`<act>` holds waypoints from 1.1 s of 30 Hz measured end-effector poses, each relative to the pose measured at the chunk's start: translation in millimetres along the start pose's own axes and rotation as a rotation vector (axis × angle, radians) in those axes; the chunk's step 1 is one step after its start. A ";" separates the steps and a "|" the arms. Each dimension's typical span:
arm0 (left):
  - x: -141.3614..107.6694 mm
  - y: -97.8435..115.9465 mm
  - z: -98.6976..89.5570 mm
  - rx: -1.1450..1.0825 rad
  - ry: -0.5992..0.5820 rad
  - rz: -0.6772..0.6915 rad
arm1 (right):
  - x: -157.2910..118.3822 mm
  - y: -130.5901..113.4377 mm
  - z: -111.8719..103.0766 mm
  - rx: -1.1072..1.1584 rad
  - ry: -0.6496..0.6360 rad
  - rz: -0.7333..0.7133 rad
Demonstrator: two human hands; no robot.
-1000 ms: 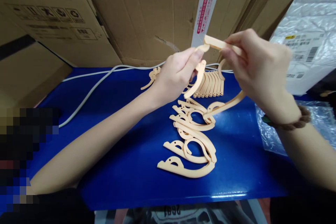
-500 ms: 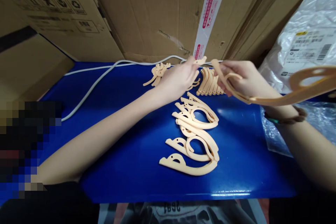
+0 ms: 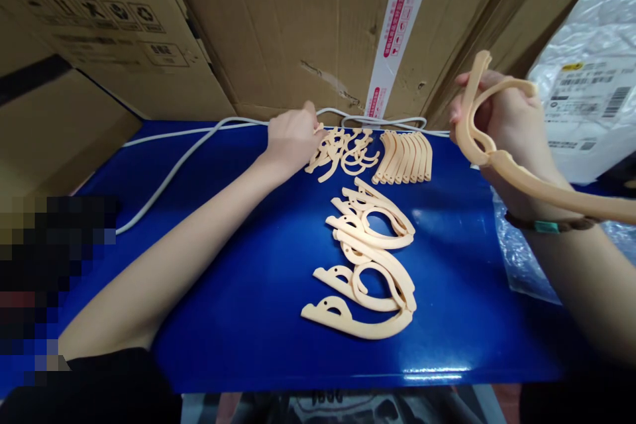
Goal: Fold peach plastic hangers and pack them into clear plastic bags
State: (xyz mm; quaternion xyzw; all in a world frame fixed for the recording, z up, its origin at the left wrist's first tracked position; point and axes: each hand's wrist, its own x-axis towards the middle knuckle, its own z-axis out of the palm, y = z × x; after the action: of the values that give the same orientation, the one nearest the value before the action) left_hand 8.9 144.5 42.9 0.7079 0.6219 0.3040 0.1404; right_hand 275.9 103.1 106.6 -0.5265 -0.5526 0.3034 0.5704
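My right hand [image 3: 511, 119] is raised at the right, its fingers closed round a beige plastic hanger [image 3: 541, 189] whose long arm reaches to the right edge. At the back left of the pile of small hooked pieces [image 3: 330, 156], my left hand [image 3: 293, 139] has its fingers pressed together at a small beige piece, mostly hidden. Beside that pile, several curved beige arms [image 3: 405, 158] stand in a neat row. Nearer the front, several jointed beige hangers [image 3: 370, 245] lie overlapping in a column on the blue table [image 3: 238, 305].
Cardboard boxes [image 3: 278, 33] line the back and left. A white cable [image 3: 169, 175] runs along the back and left of the table. Plastic-wrapped parcels with a label [image 3: 586, 99] stand at the right, with clear plastic wrap [image 3: 527, 258] below.
My left hand has moved left to the hooked pieces, uncovering more of them and the row of arms. My right hand has moved right and up with the hanger.
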 end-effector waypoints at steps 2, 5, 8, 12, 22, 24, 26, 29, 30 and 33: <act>-0.3 6.4 -4.2 -0.056 0.005 0.041 | 2.1 3.2 0.7 0.057 0.031 -0.047; -5.5 24.6 -11.9 -0.410 -0.254 0.092 | 3.3 8.0 3.5 0.102 0.088 -0.145; -15.5 46.7 -17.6 -0.847 -0.693 0.087 | 0.2 7.7 6.7 0.126 0.153 -0.225; -23.0 62.4 -23.1 -1.092 -0.538 0.023 | -8.3 -1.4 4.5 -0.005 0.075 -0.356; -24.5 60.6 -34.9 -1.051 -0.559 -0.002 | -26.7 -13.5 12.3 -1.118 -0.039 -0.591; -25.0 60.3 -30.4 -1.075 -0.566 -0.039 | -31.7 -12.1 18.0 -1.133 -0.064 -0.610; -26.5 61.4 -25.6 -1.085 -0.594 -0.066 | -36.8 -11.0 23.0 -1.063 -0.130 -0.620; -30.6 66.2 -21.3 -1.040 -0.631 -0.078 | -42.3 -10.2 28.8 -1.035 -0.190 -0.613; -32.0 68.2 -21.4 -1.022 -0.638 -0.069 | -42.8 -10.0 29.8 -1.052 -0.194 -0.610; -34.5 73.1 -26.8 -0.989 -0.641 -0.005 | -39.5 -9.9 28.5 -1.067 -0.180 -0.612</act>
State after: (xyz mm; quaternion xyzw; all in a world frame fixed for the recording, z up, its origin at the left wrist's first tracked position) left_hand 49.4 92.7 97.1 0.6134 0.3345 0.3283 0.6357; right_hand 238.4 71.4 98.9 -0.5292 -0.7998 -0.1487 0.2411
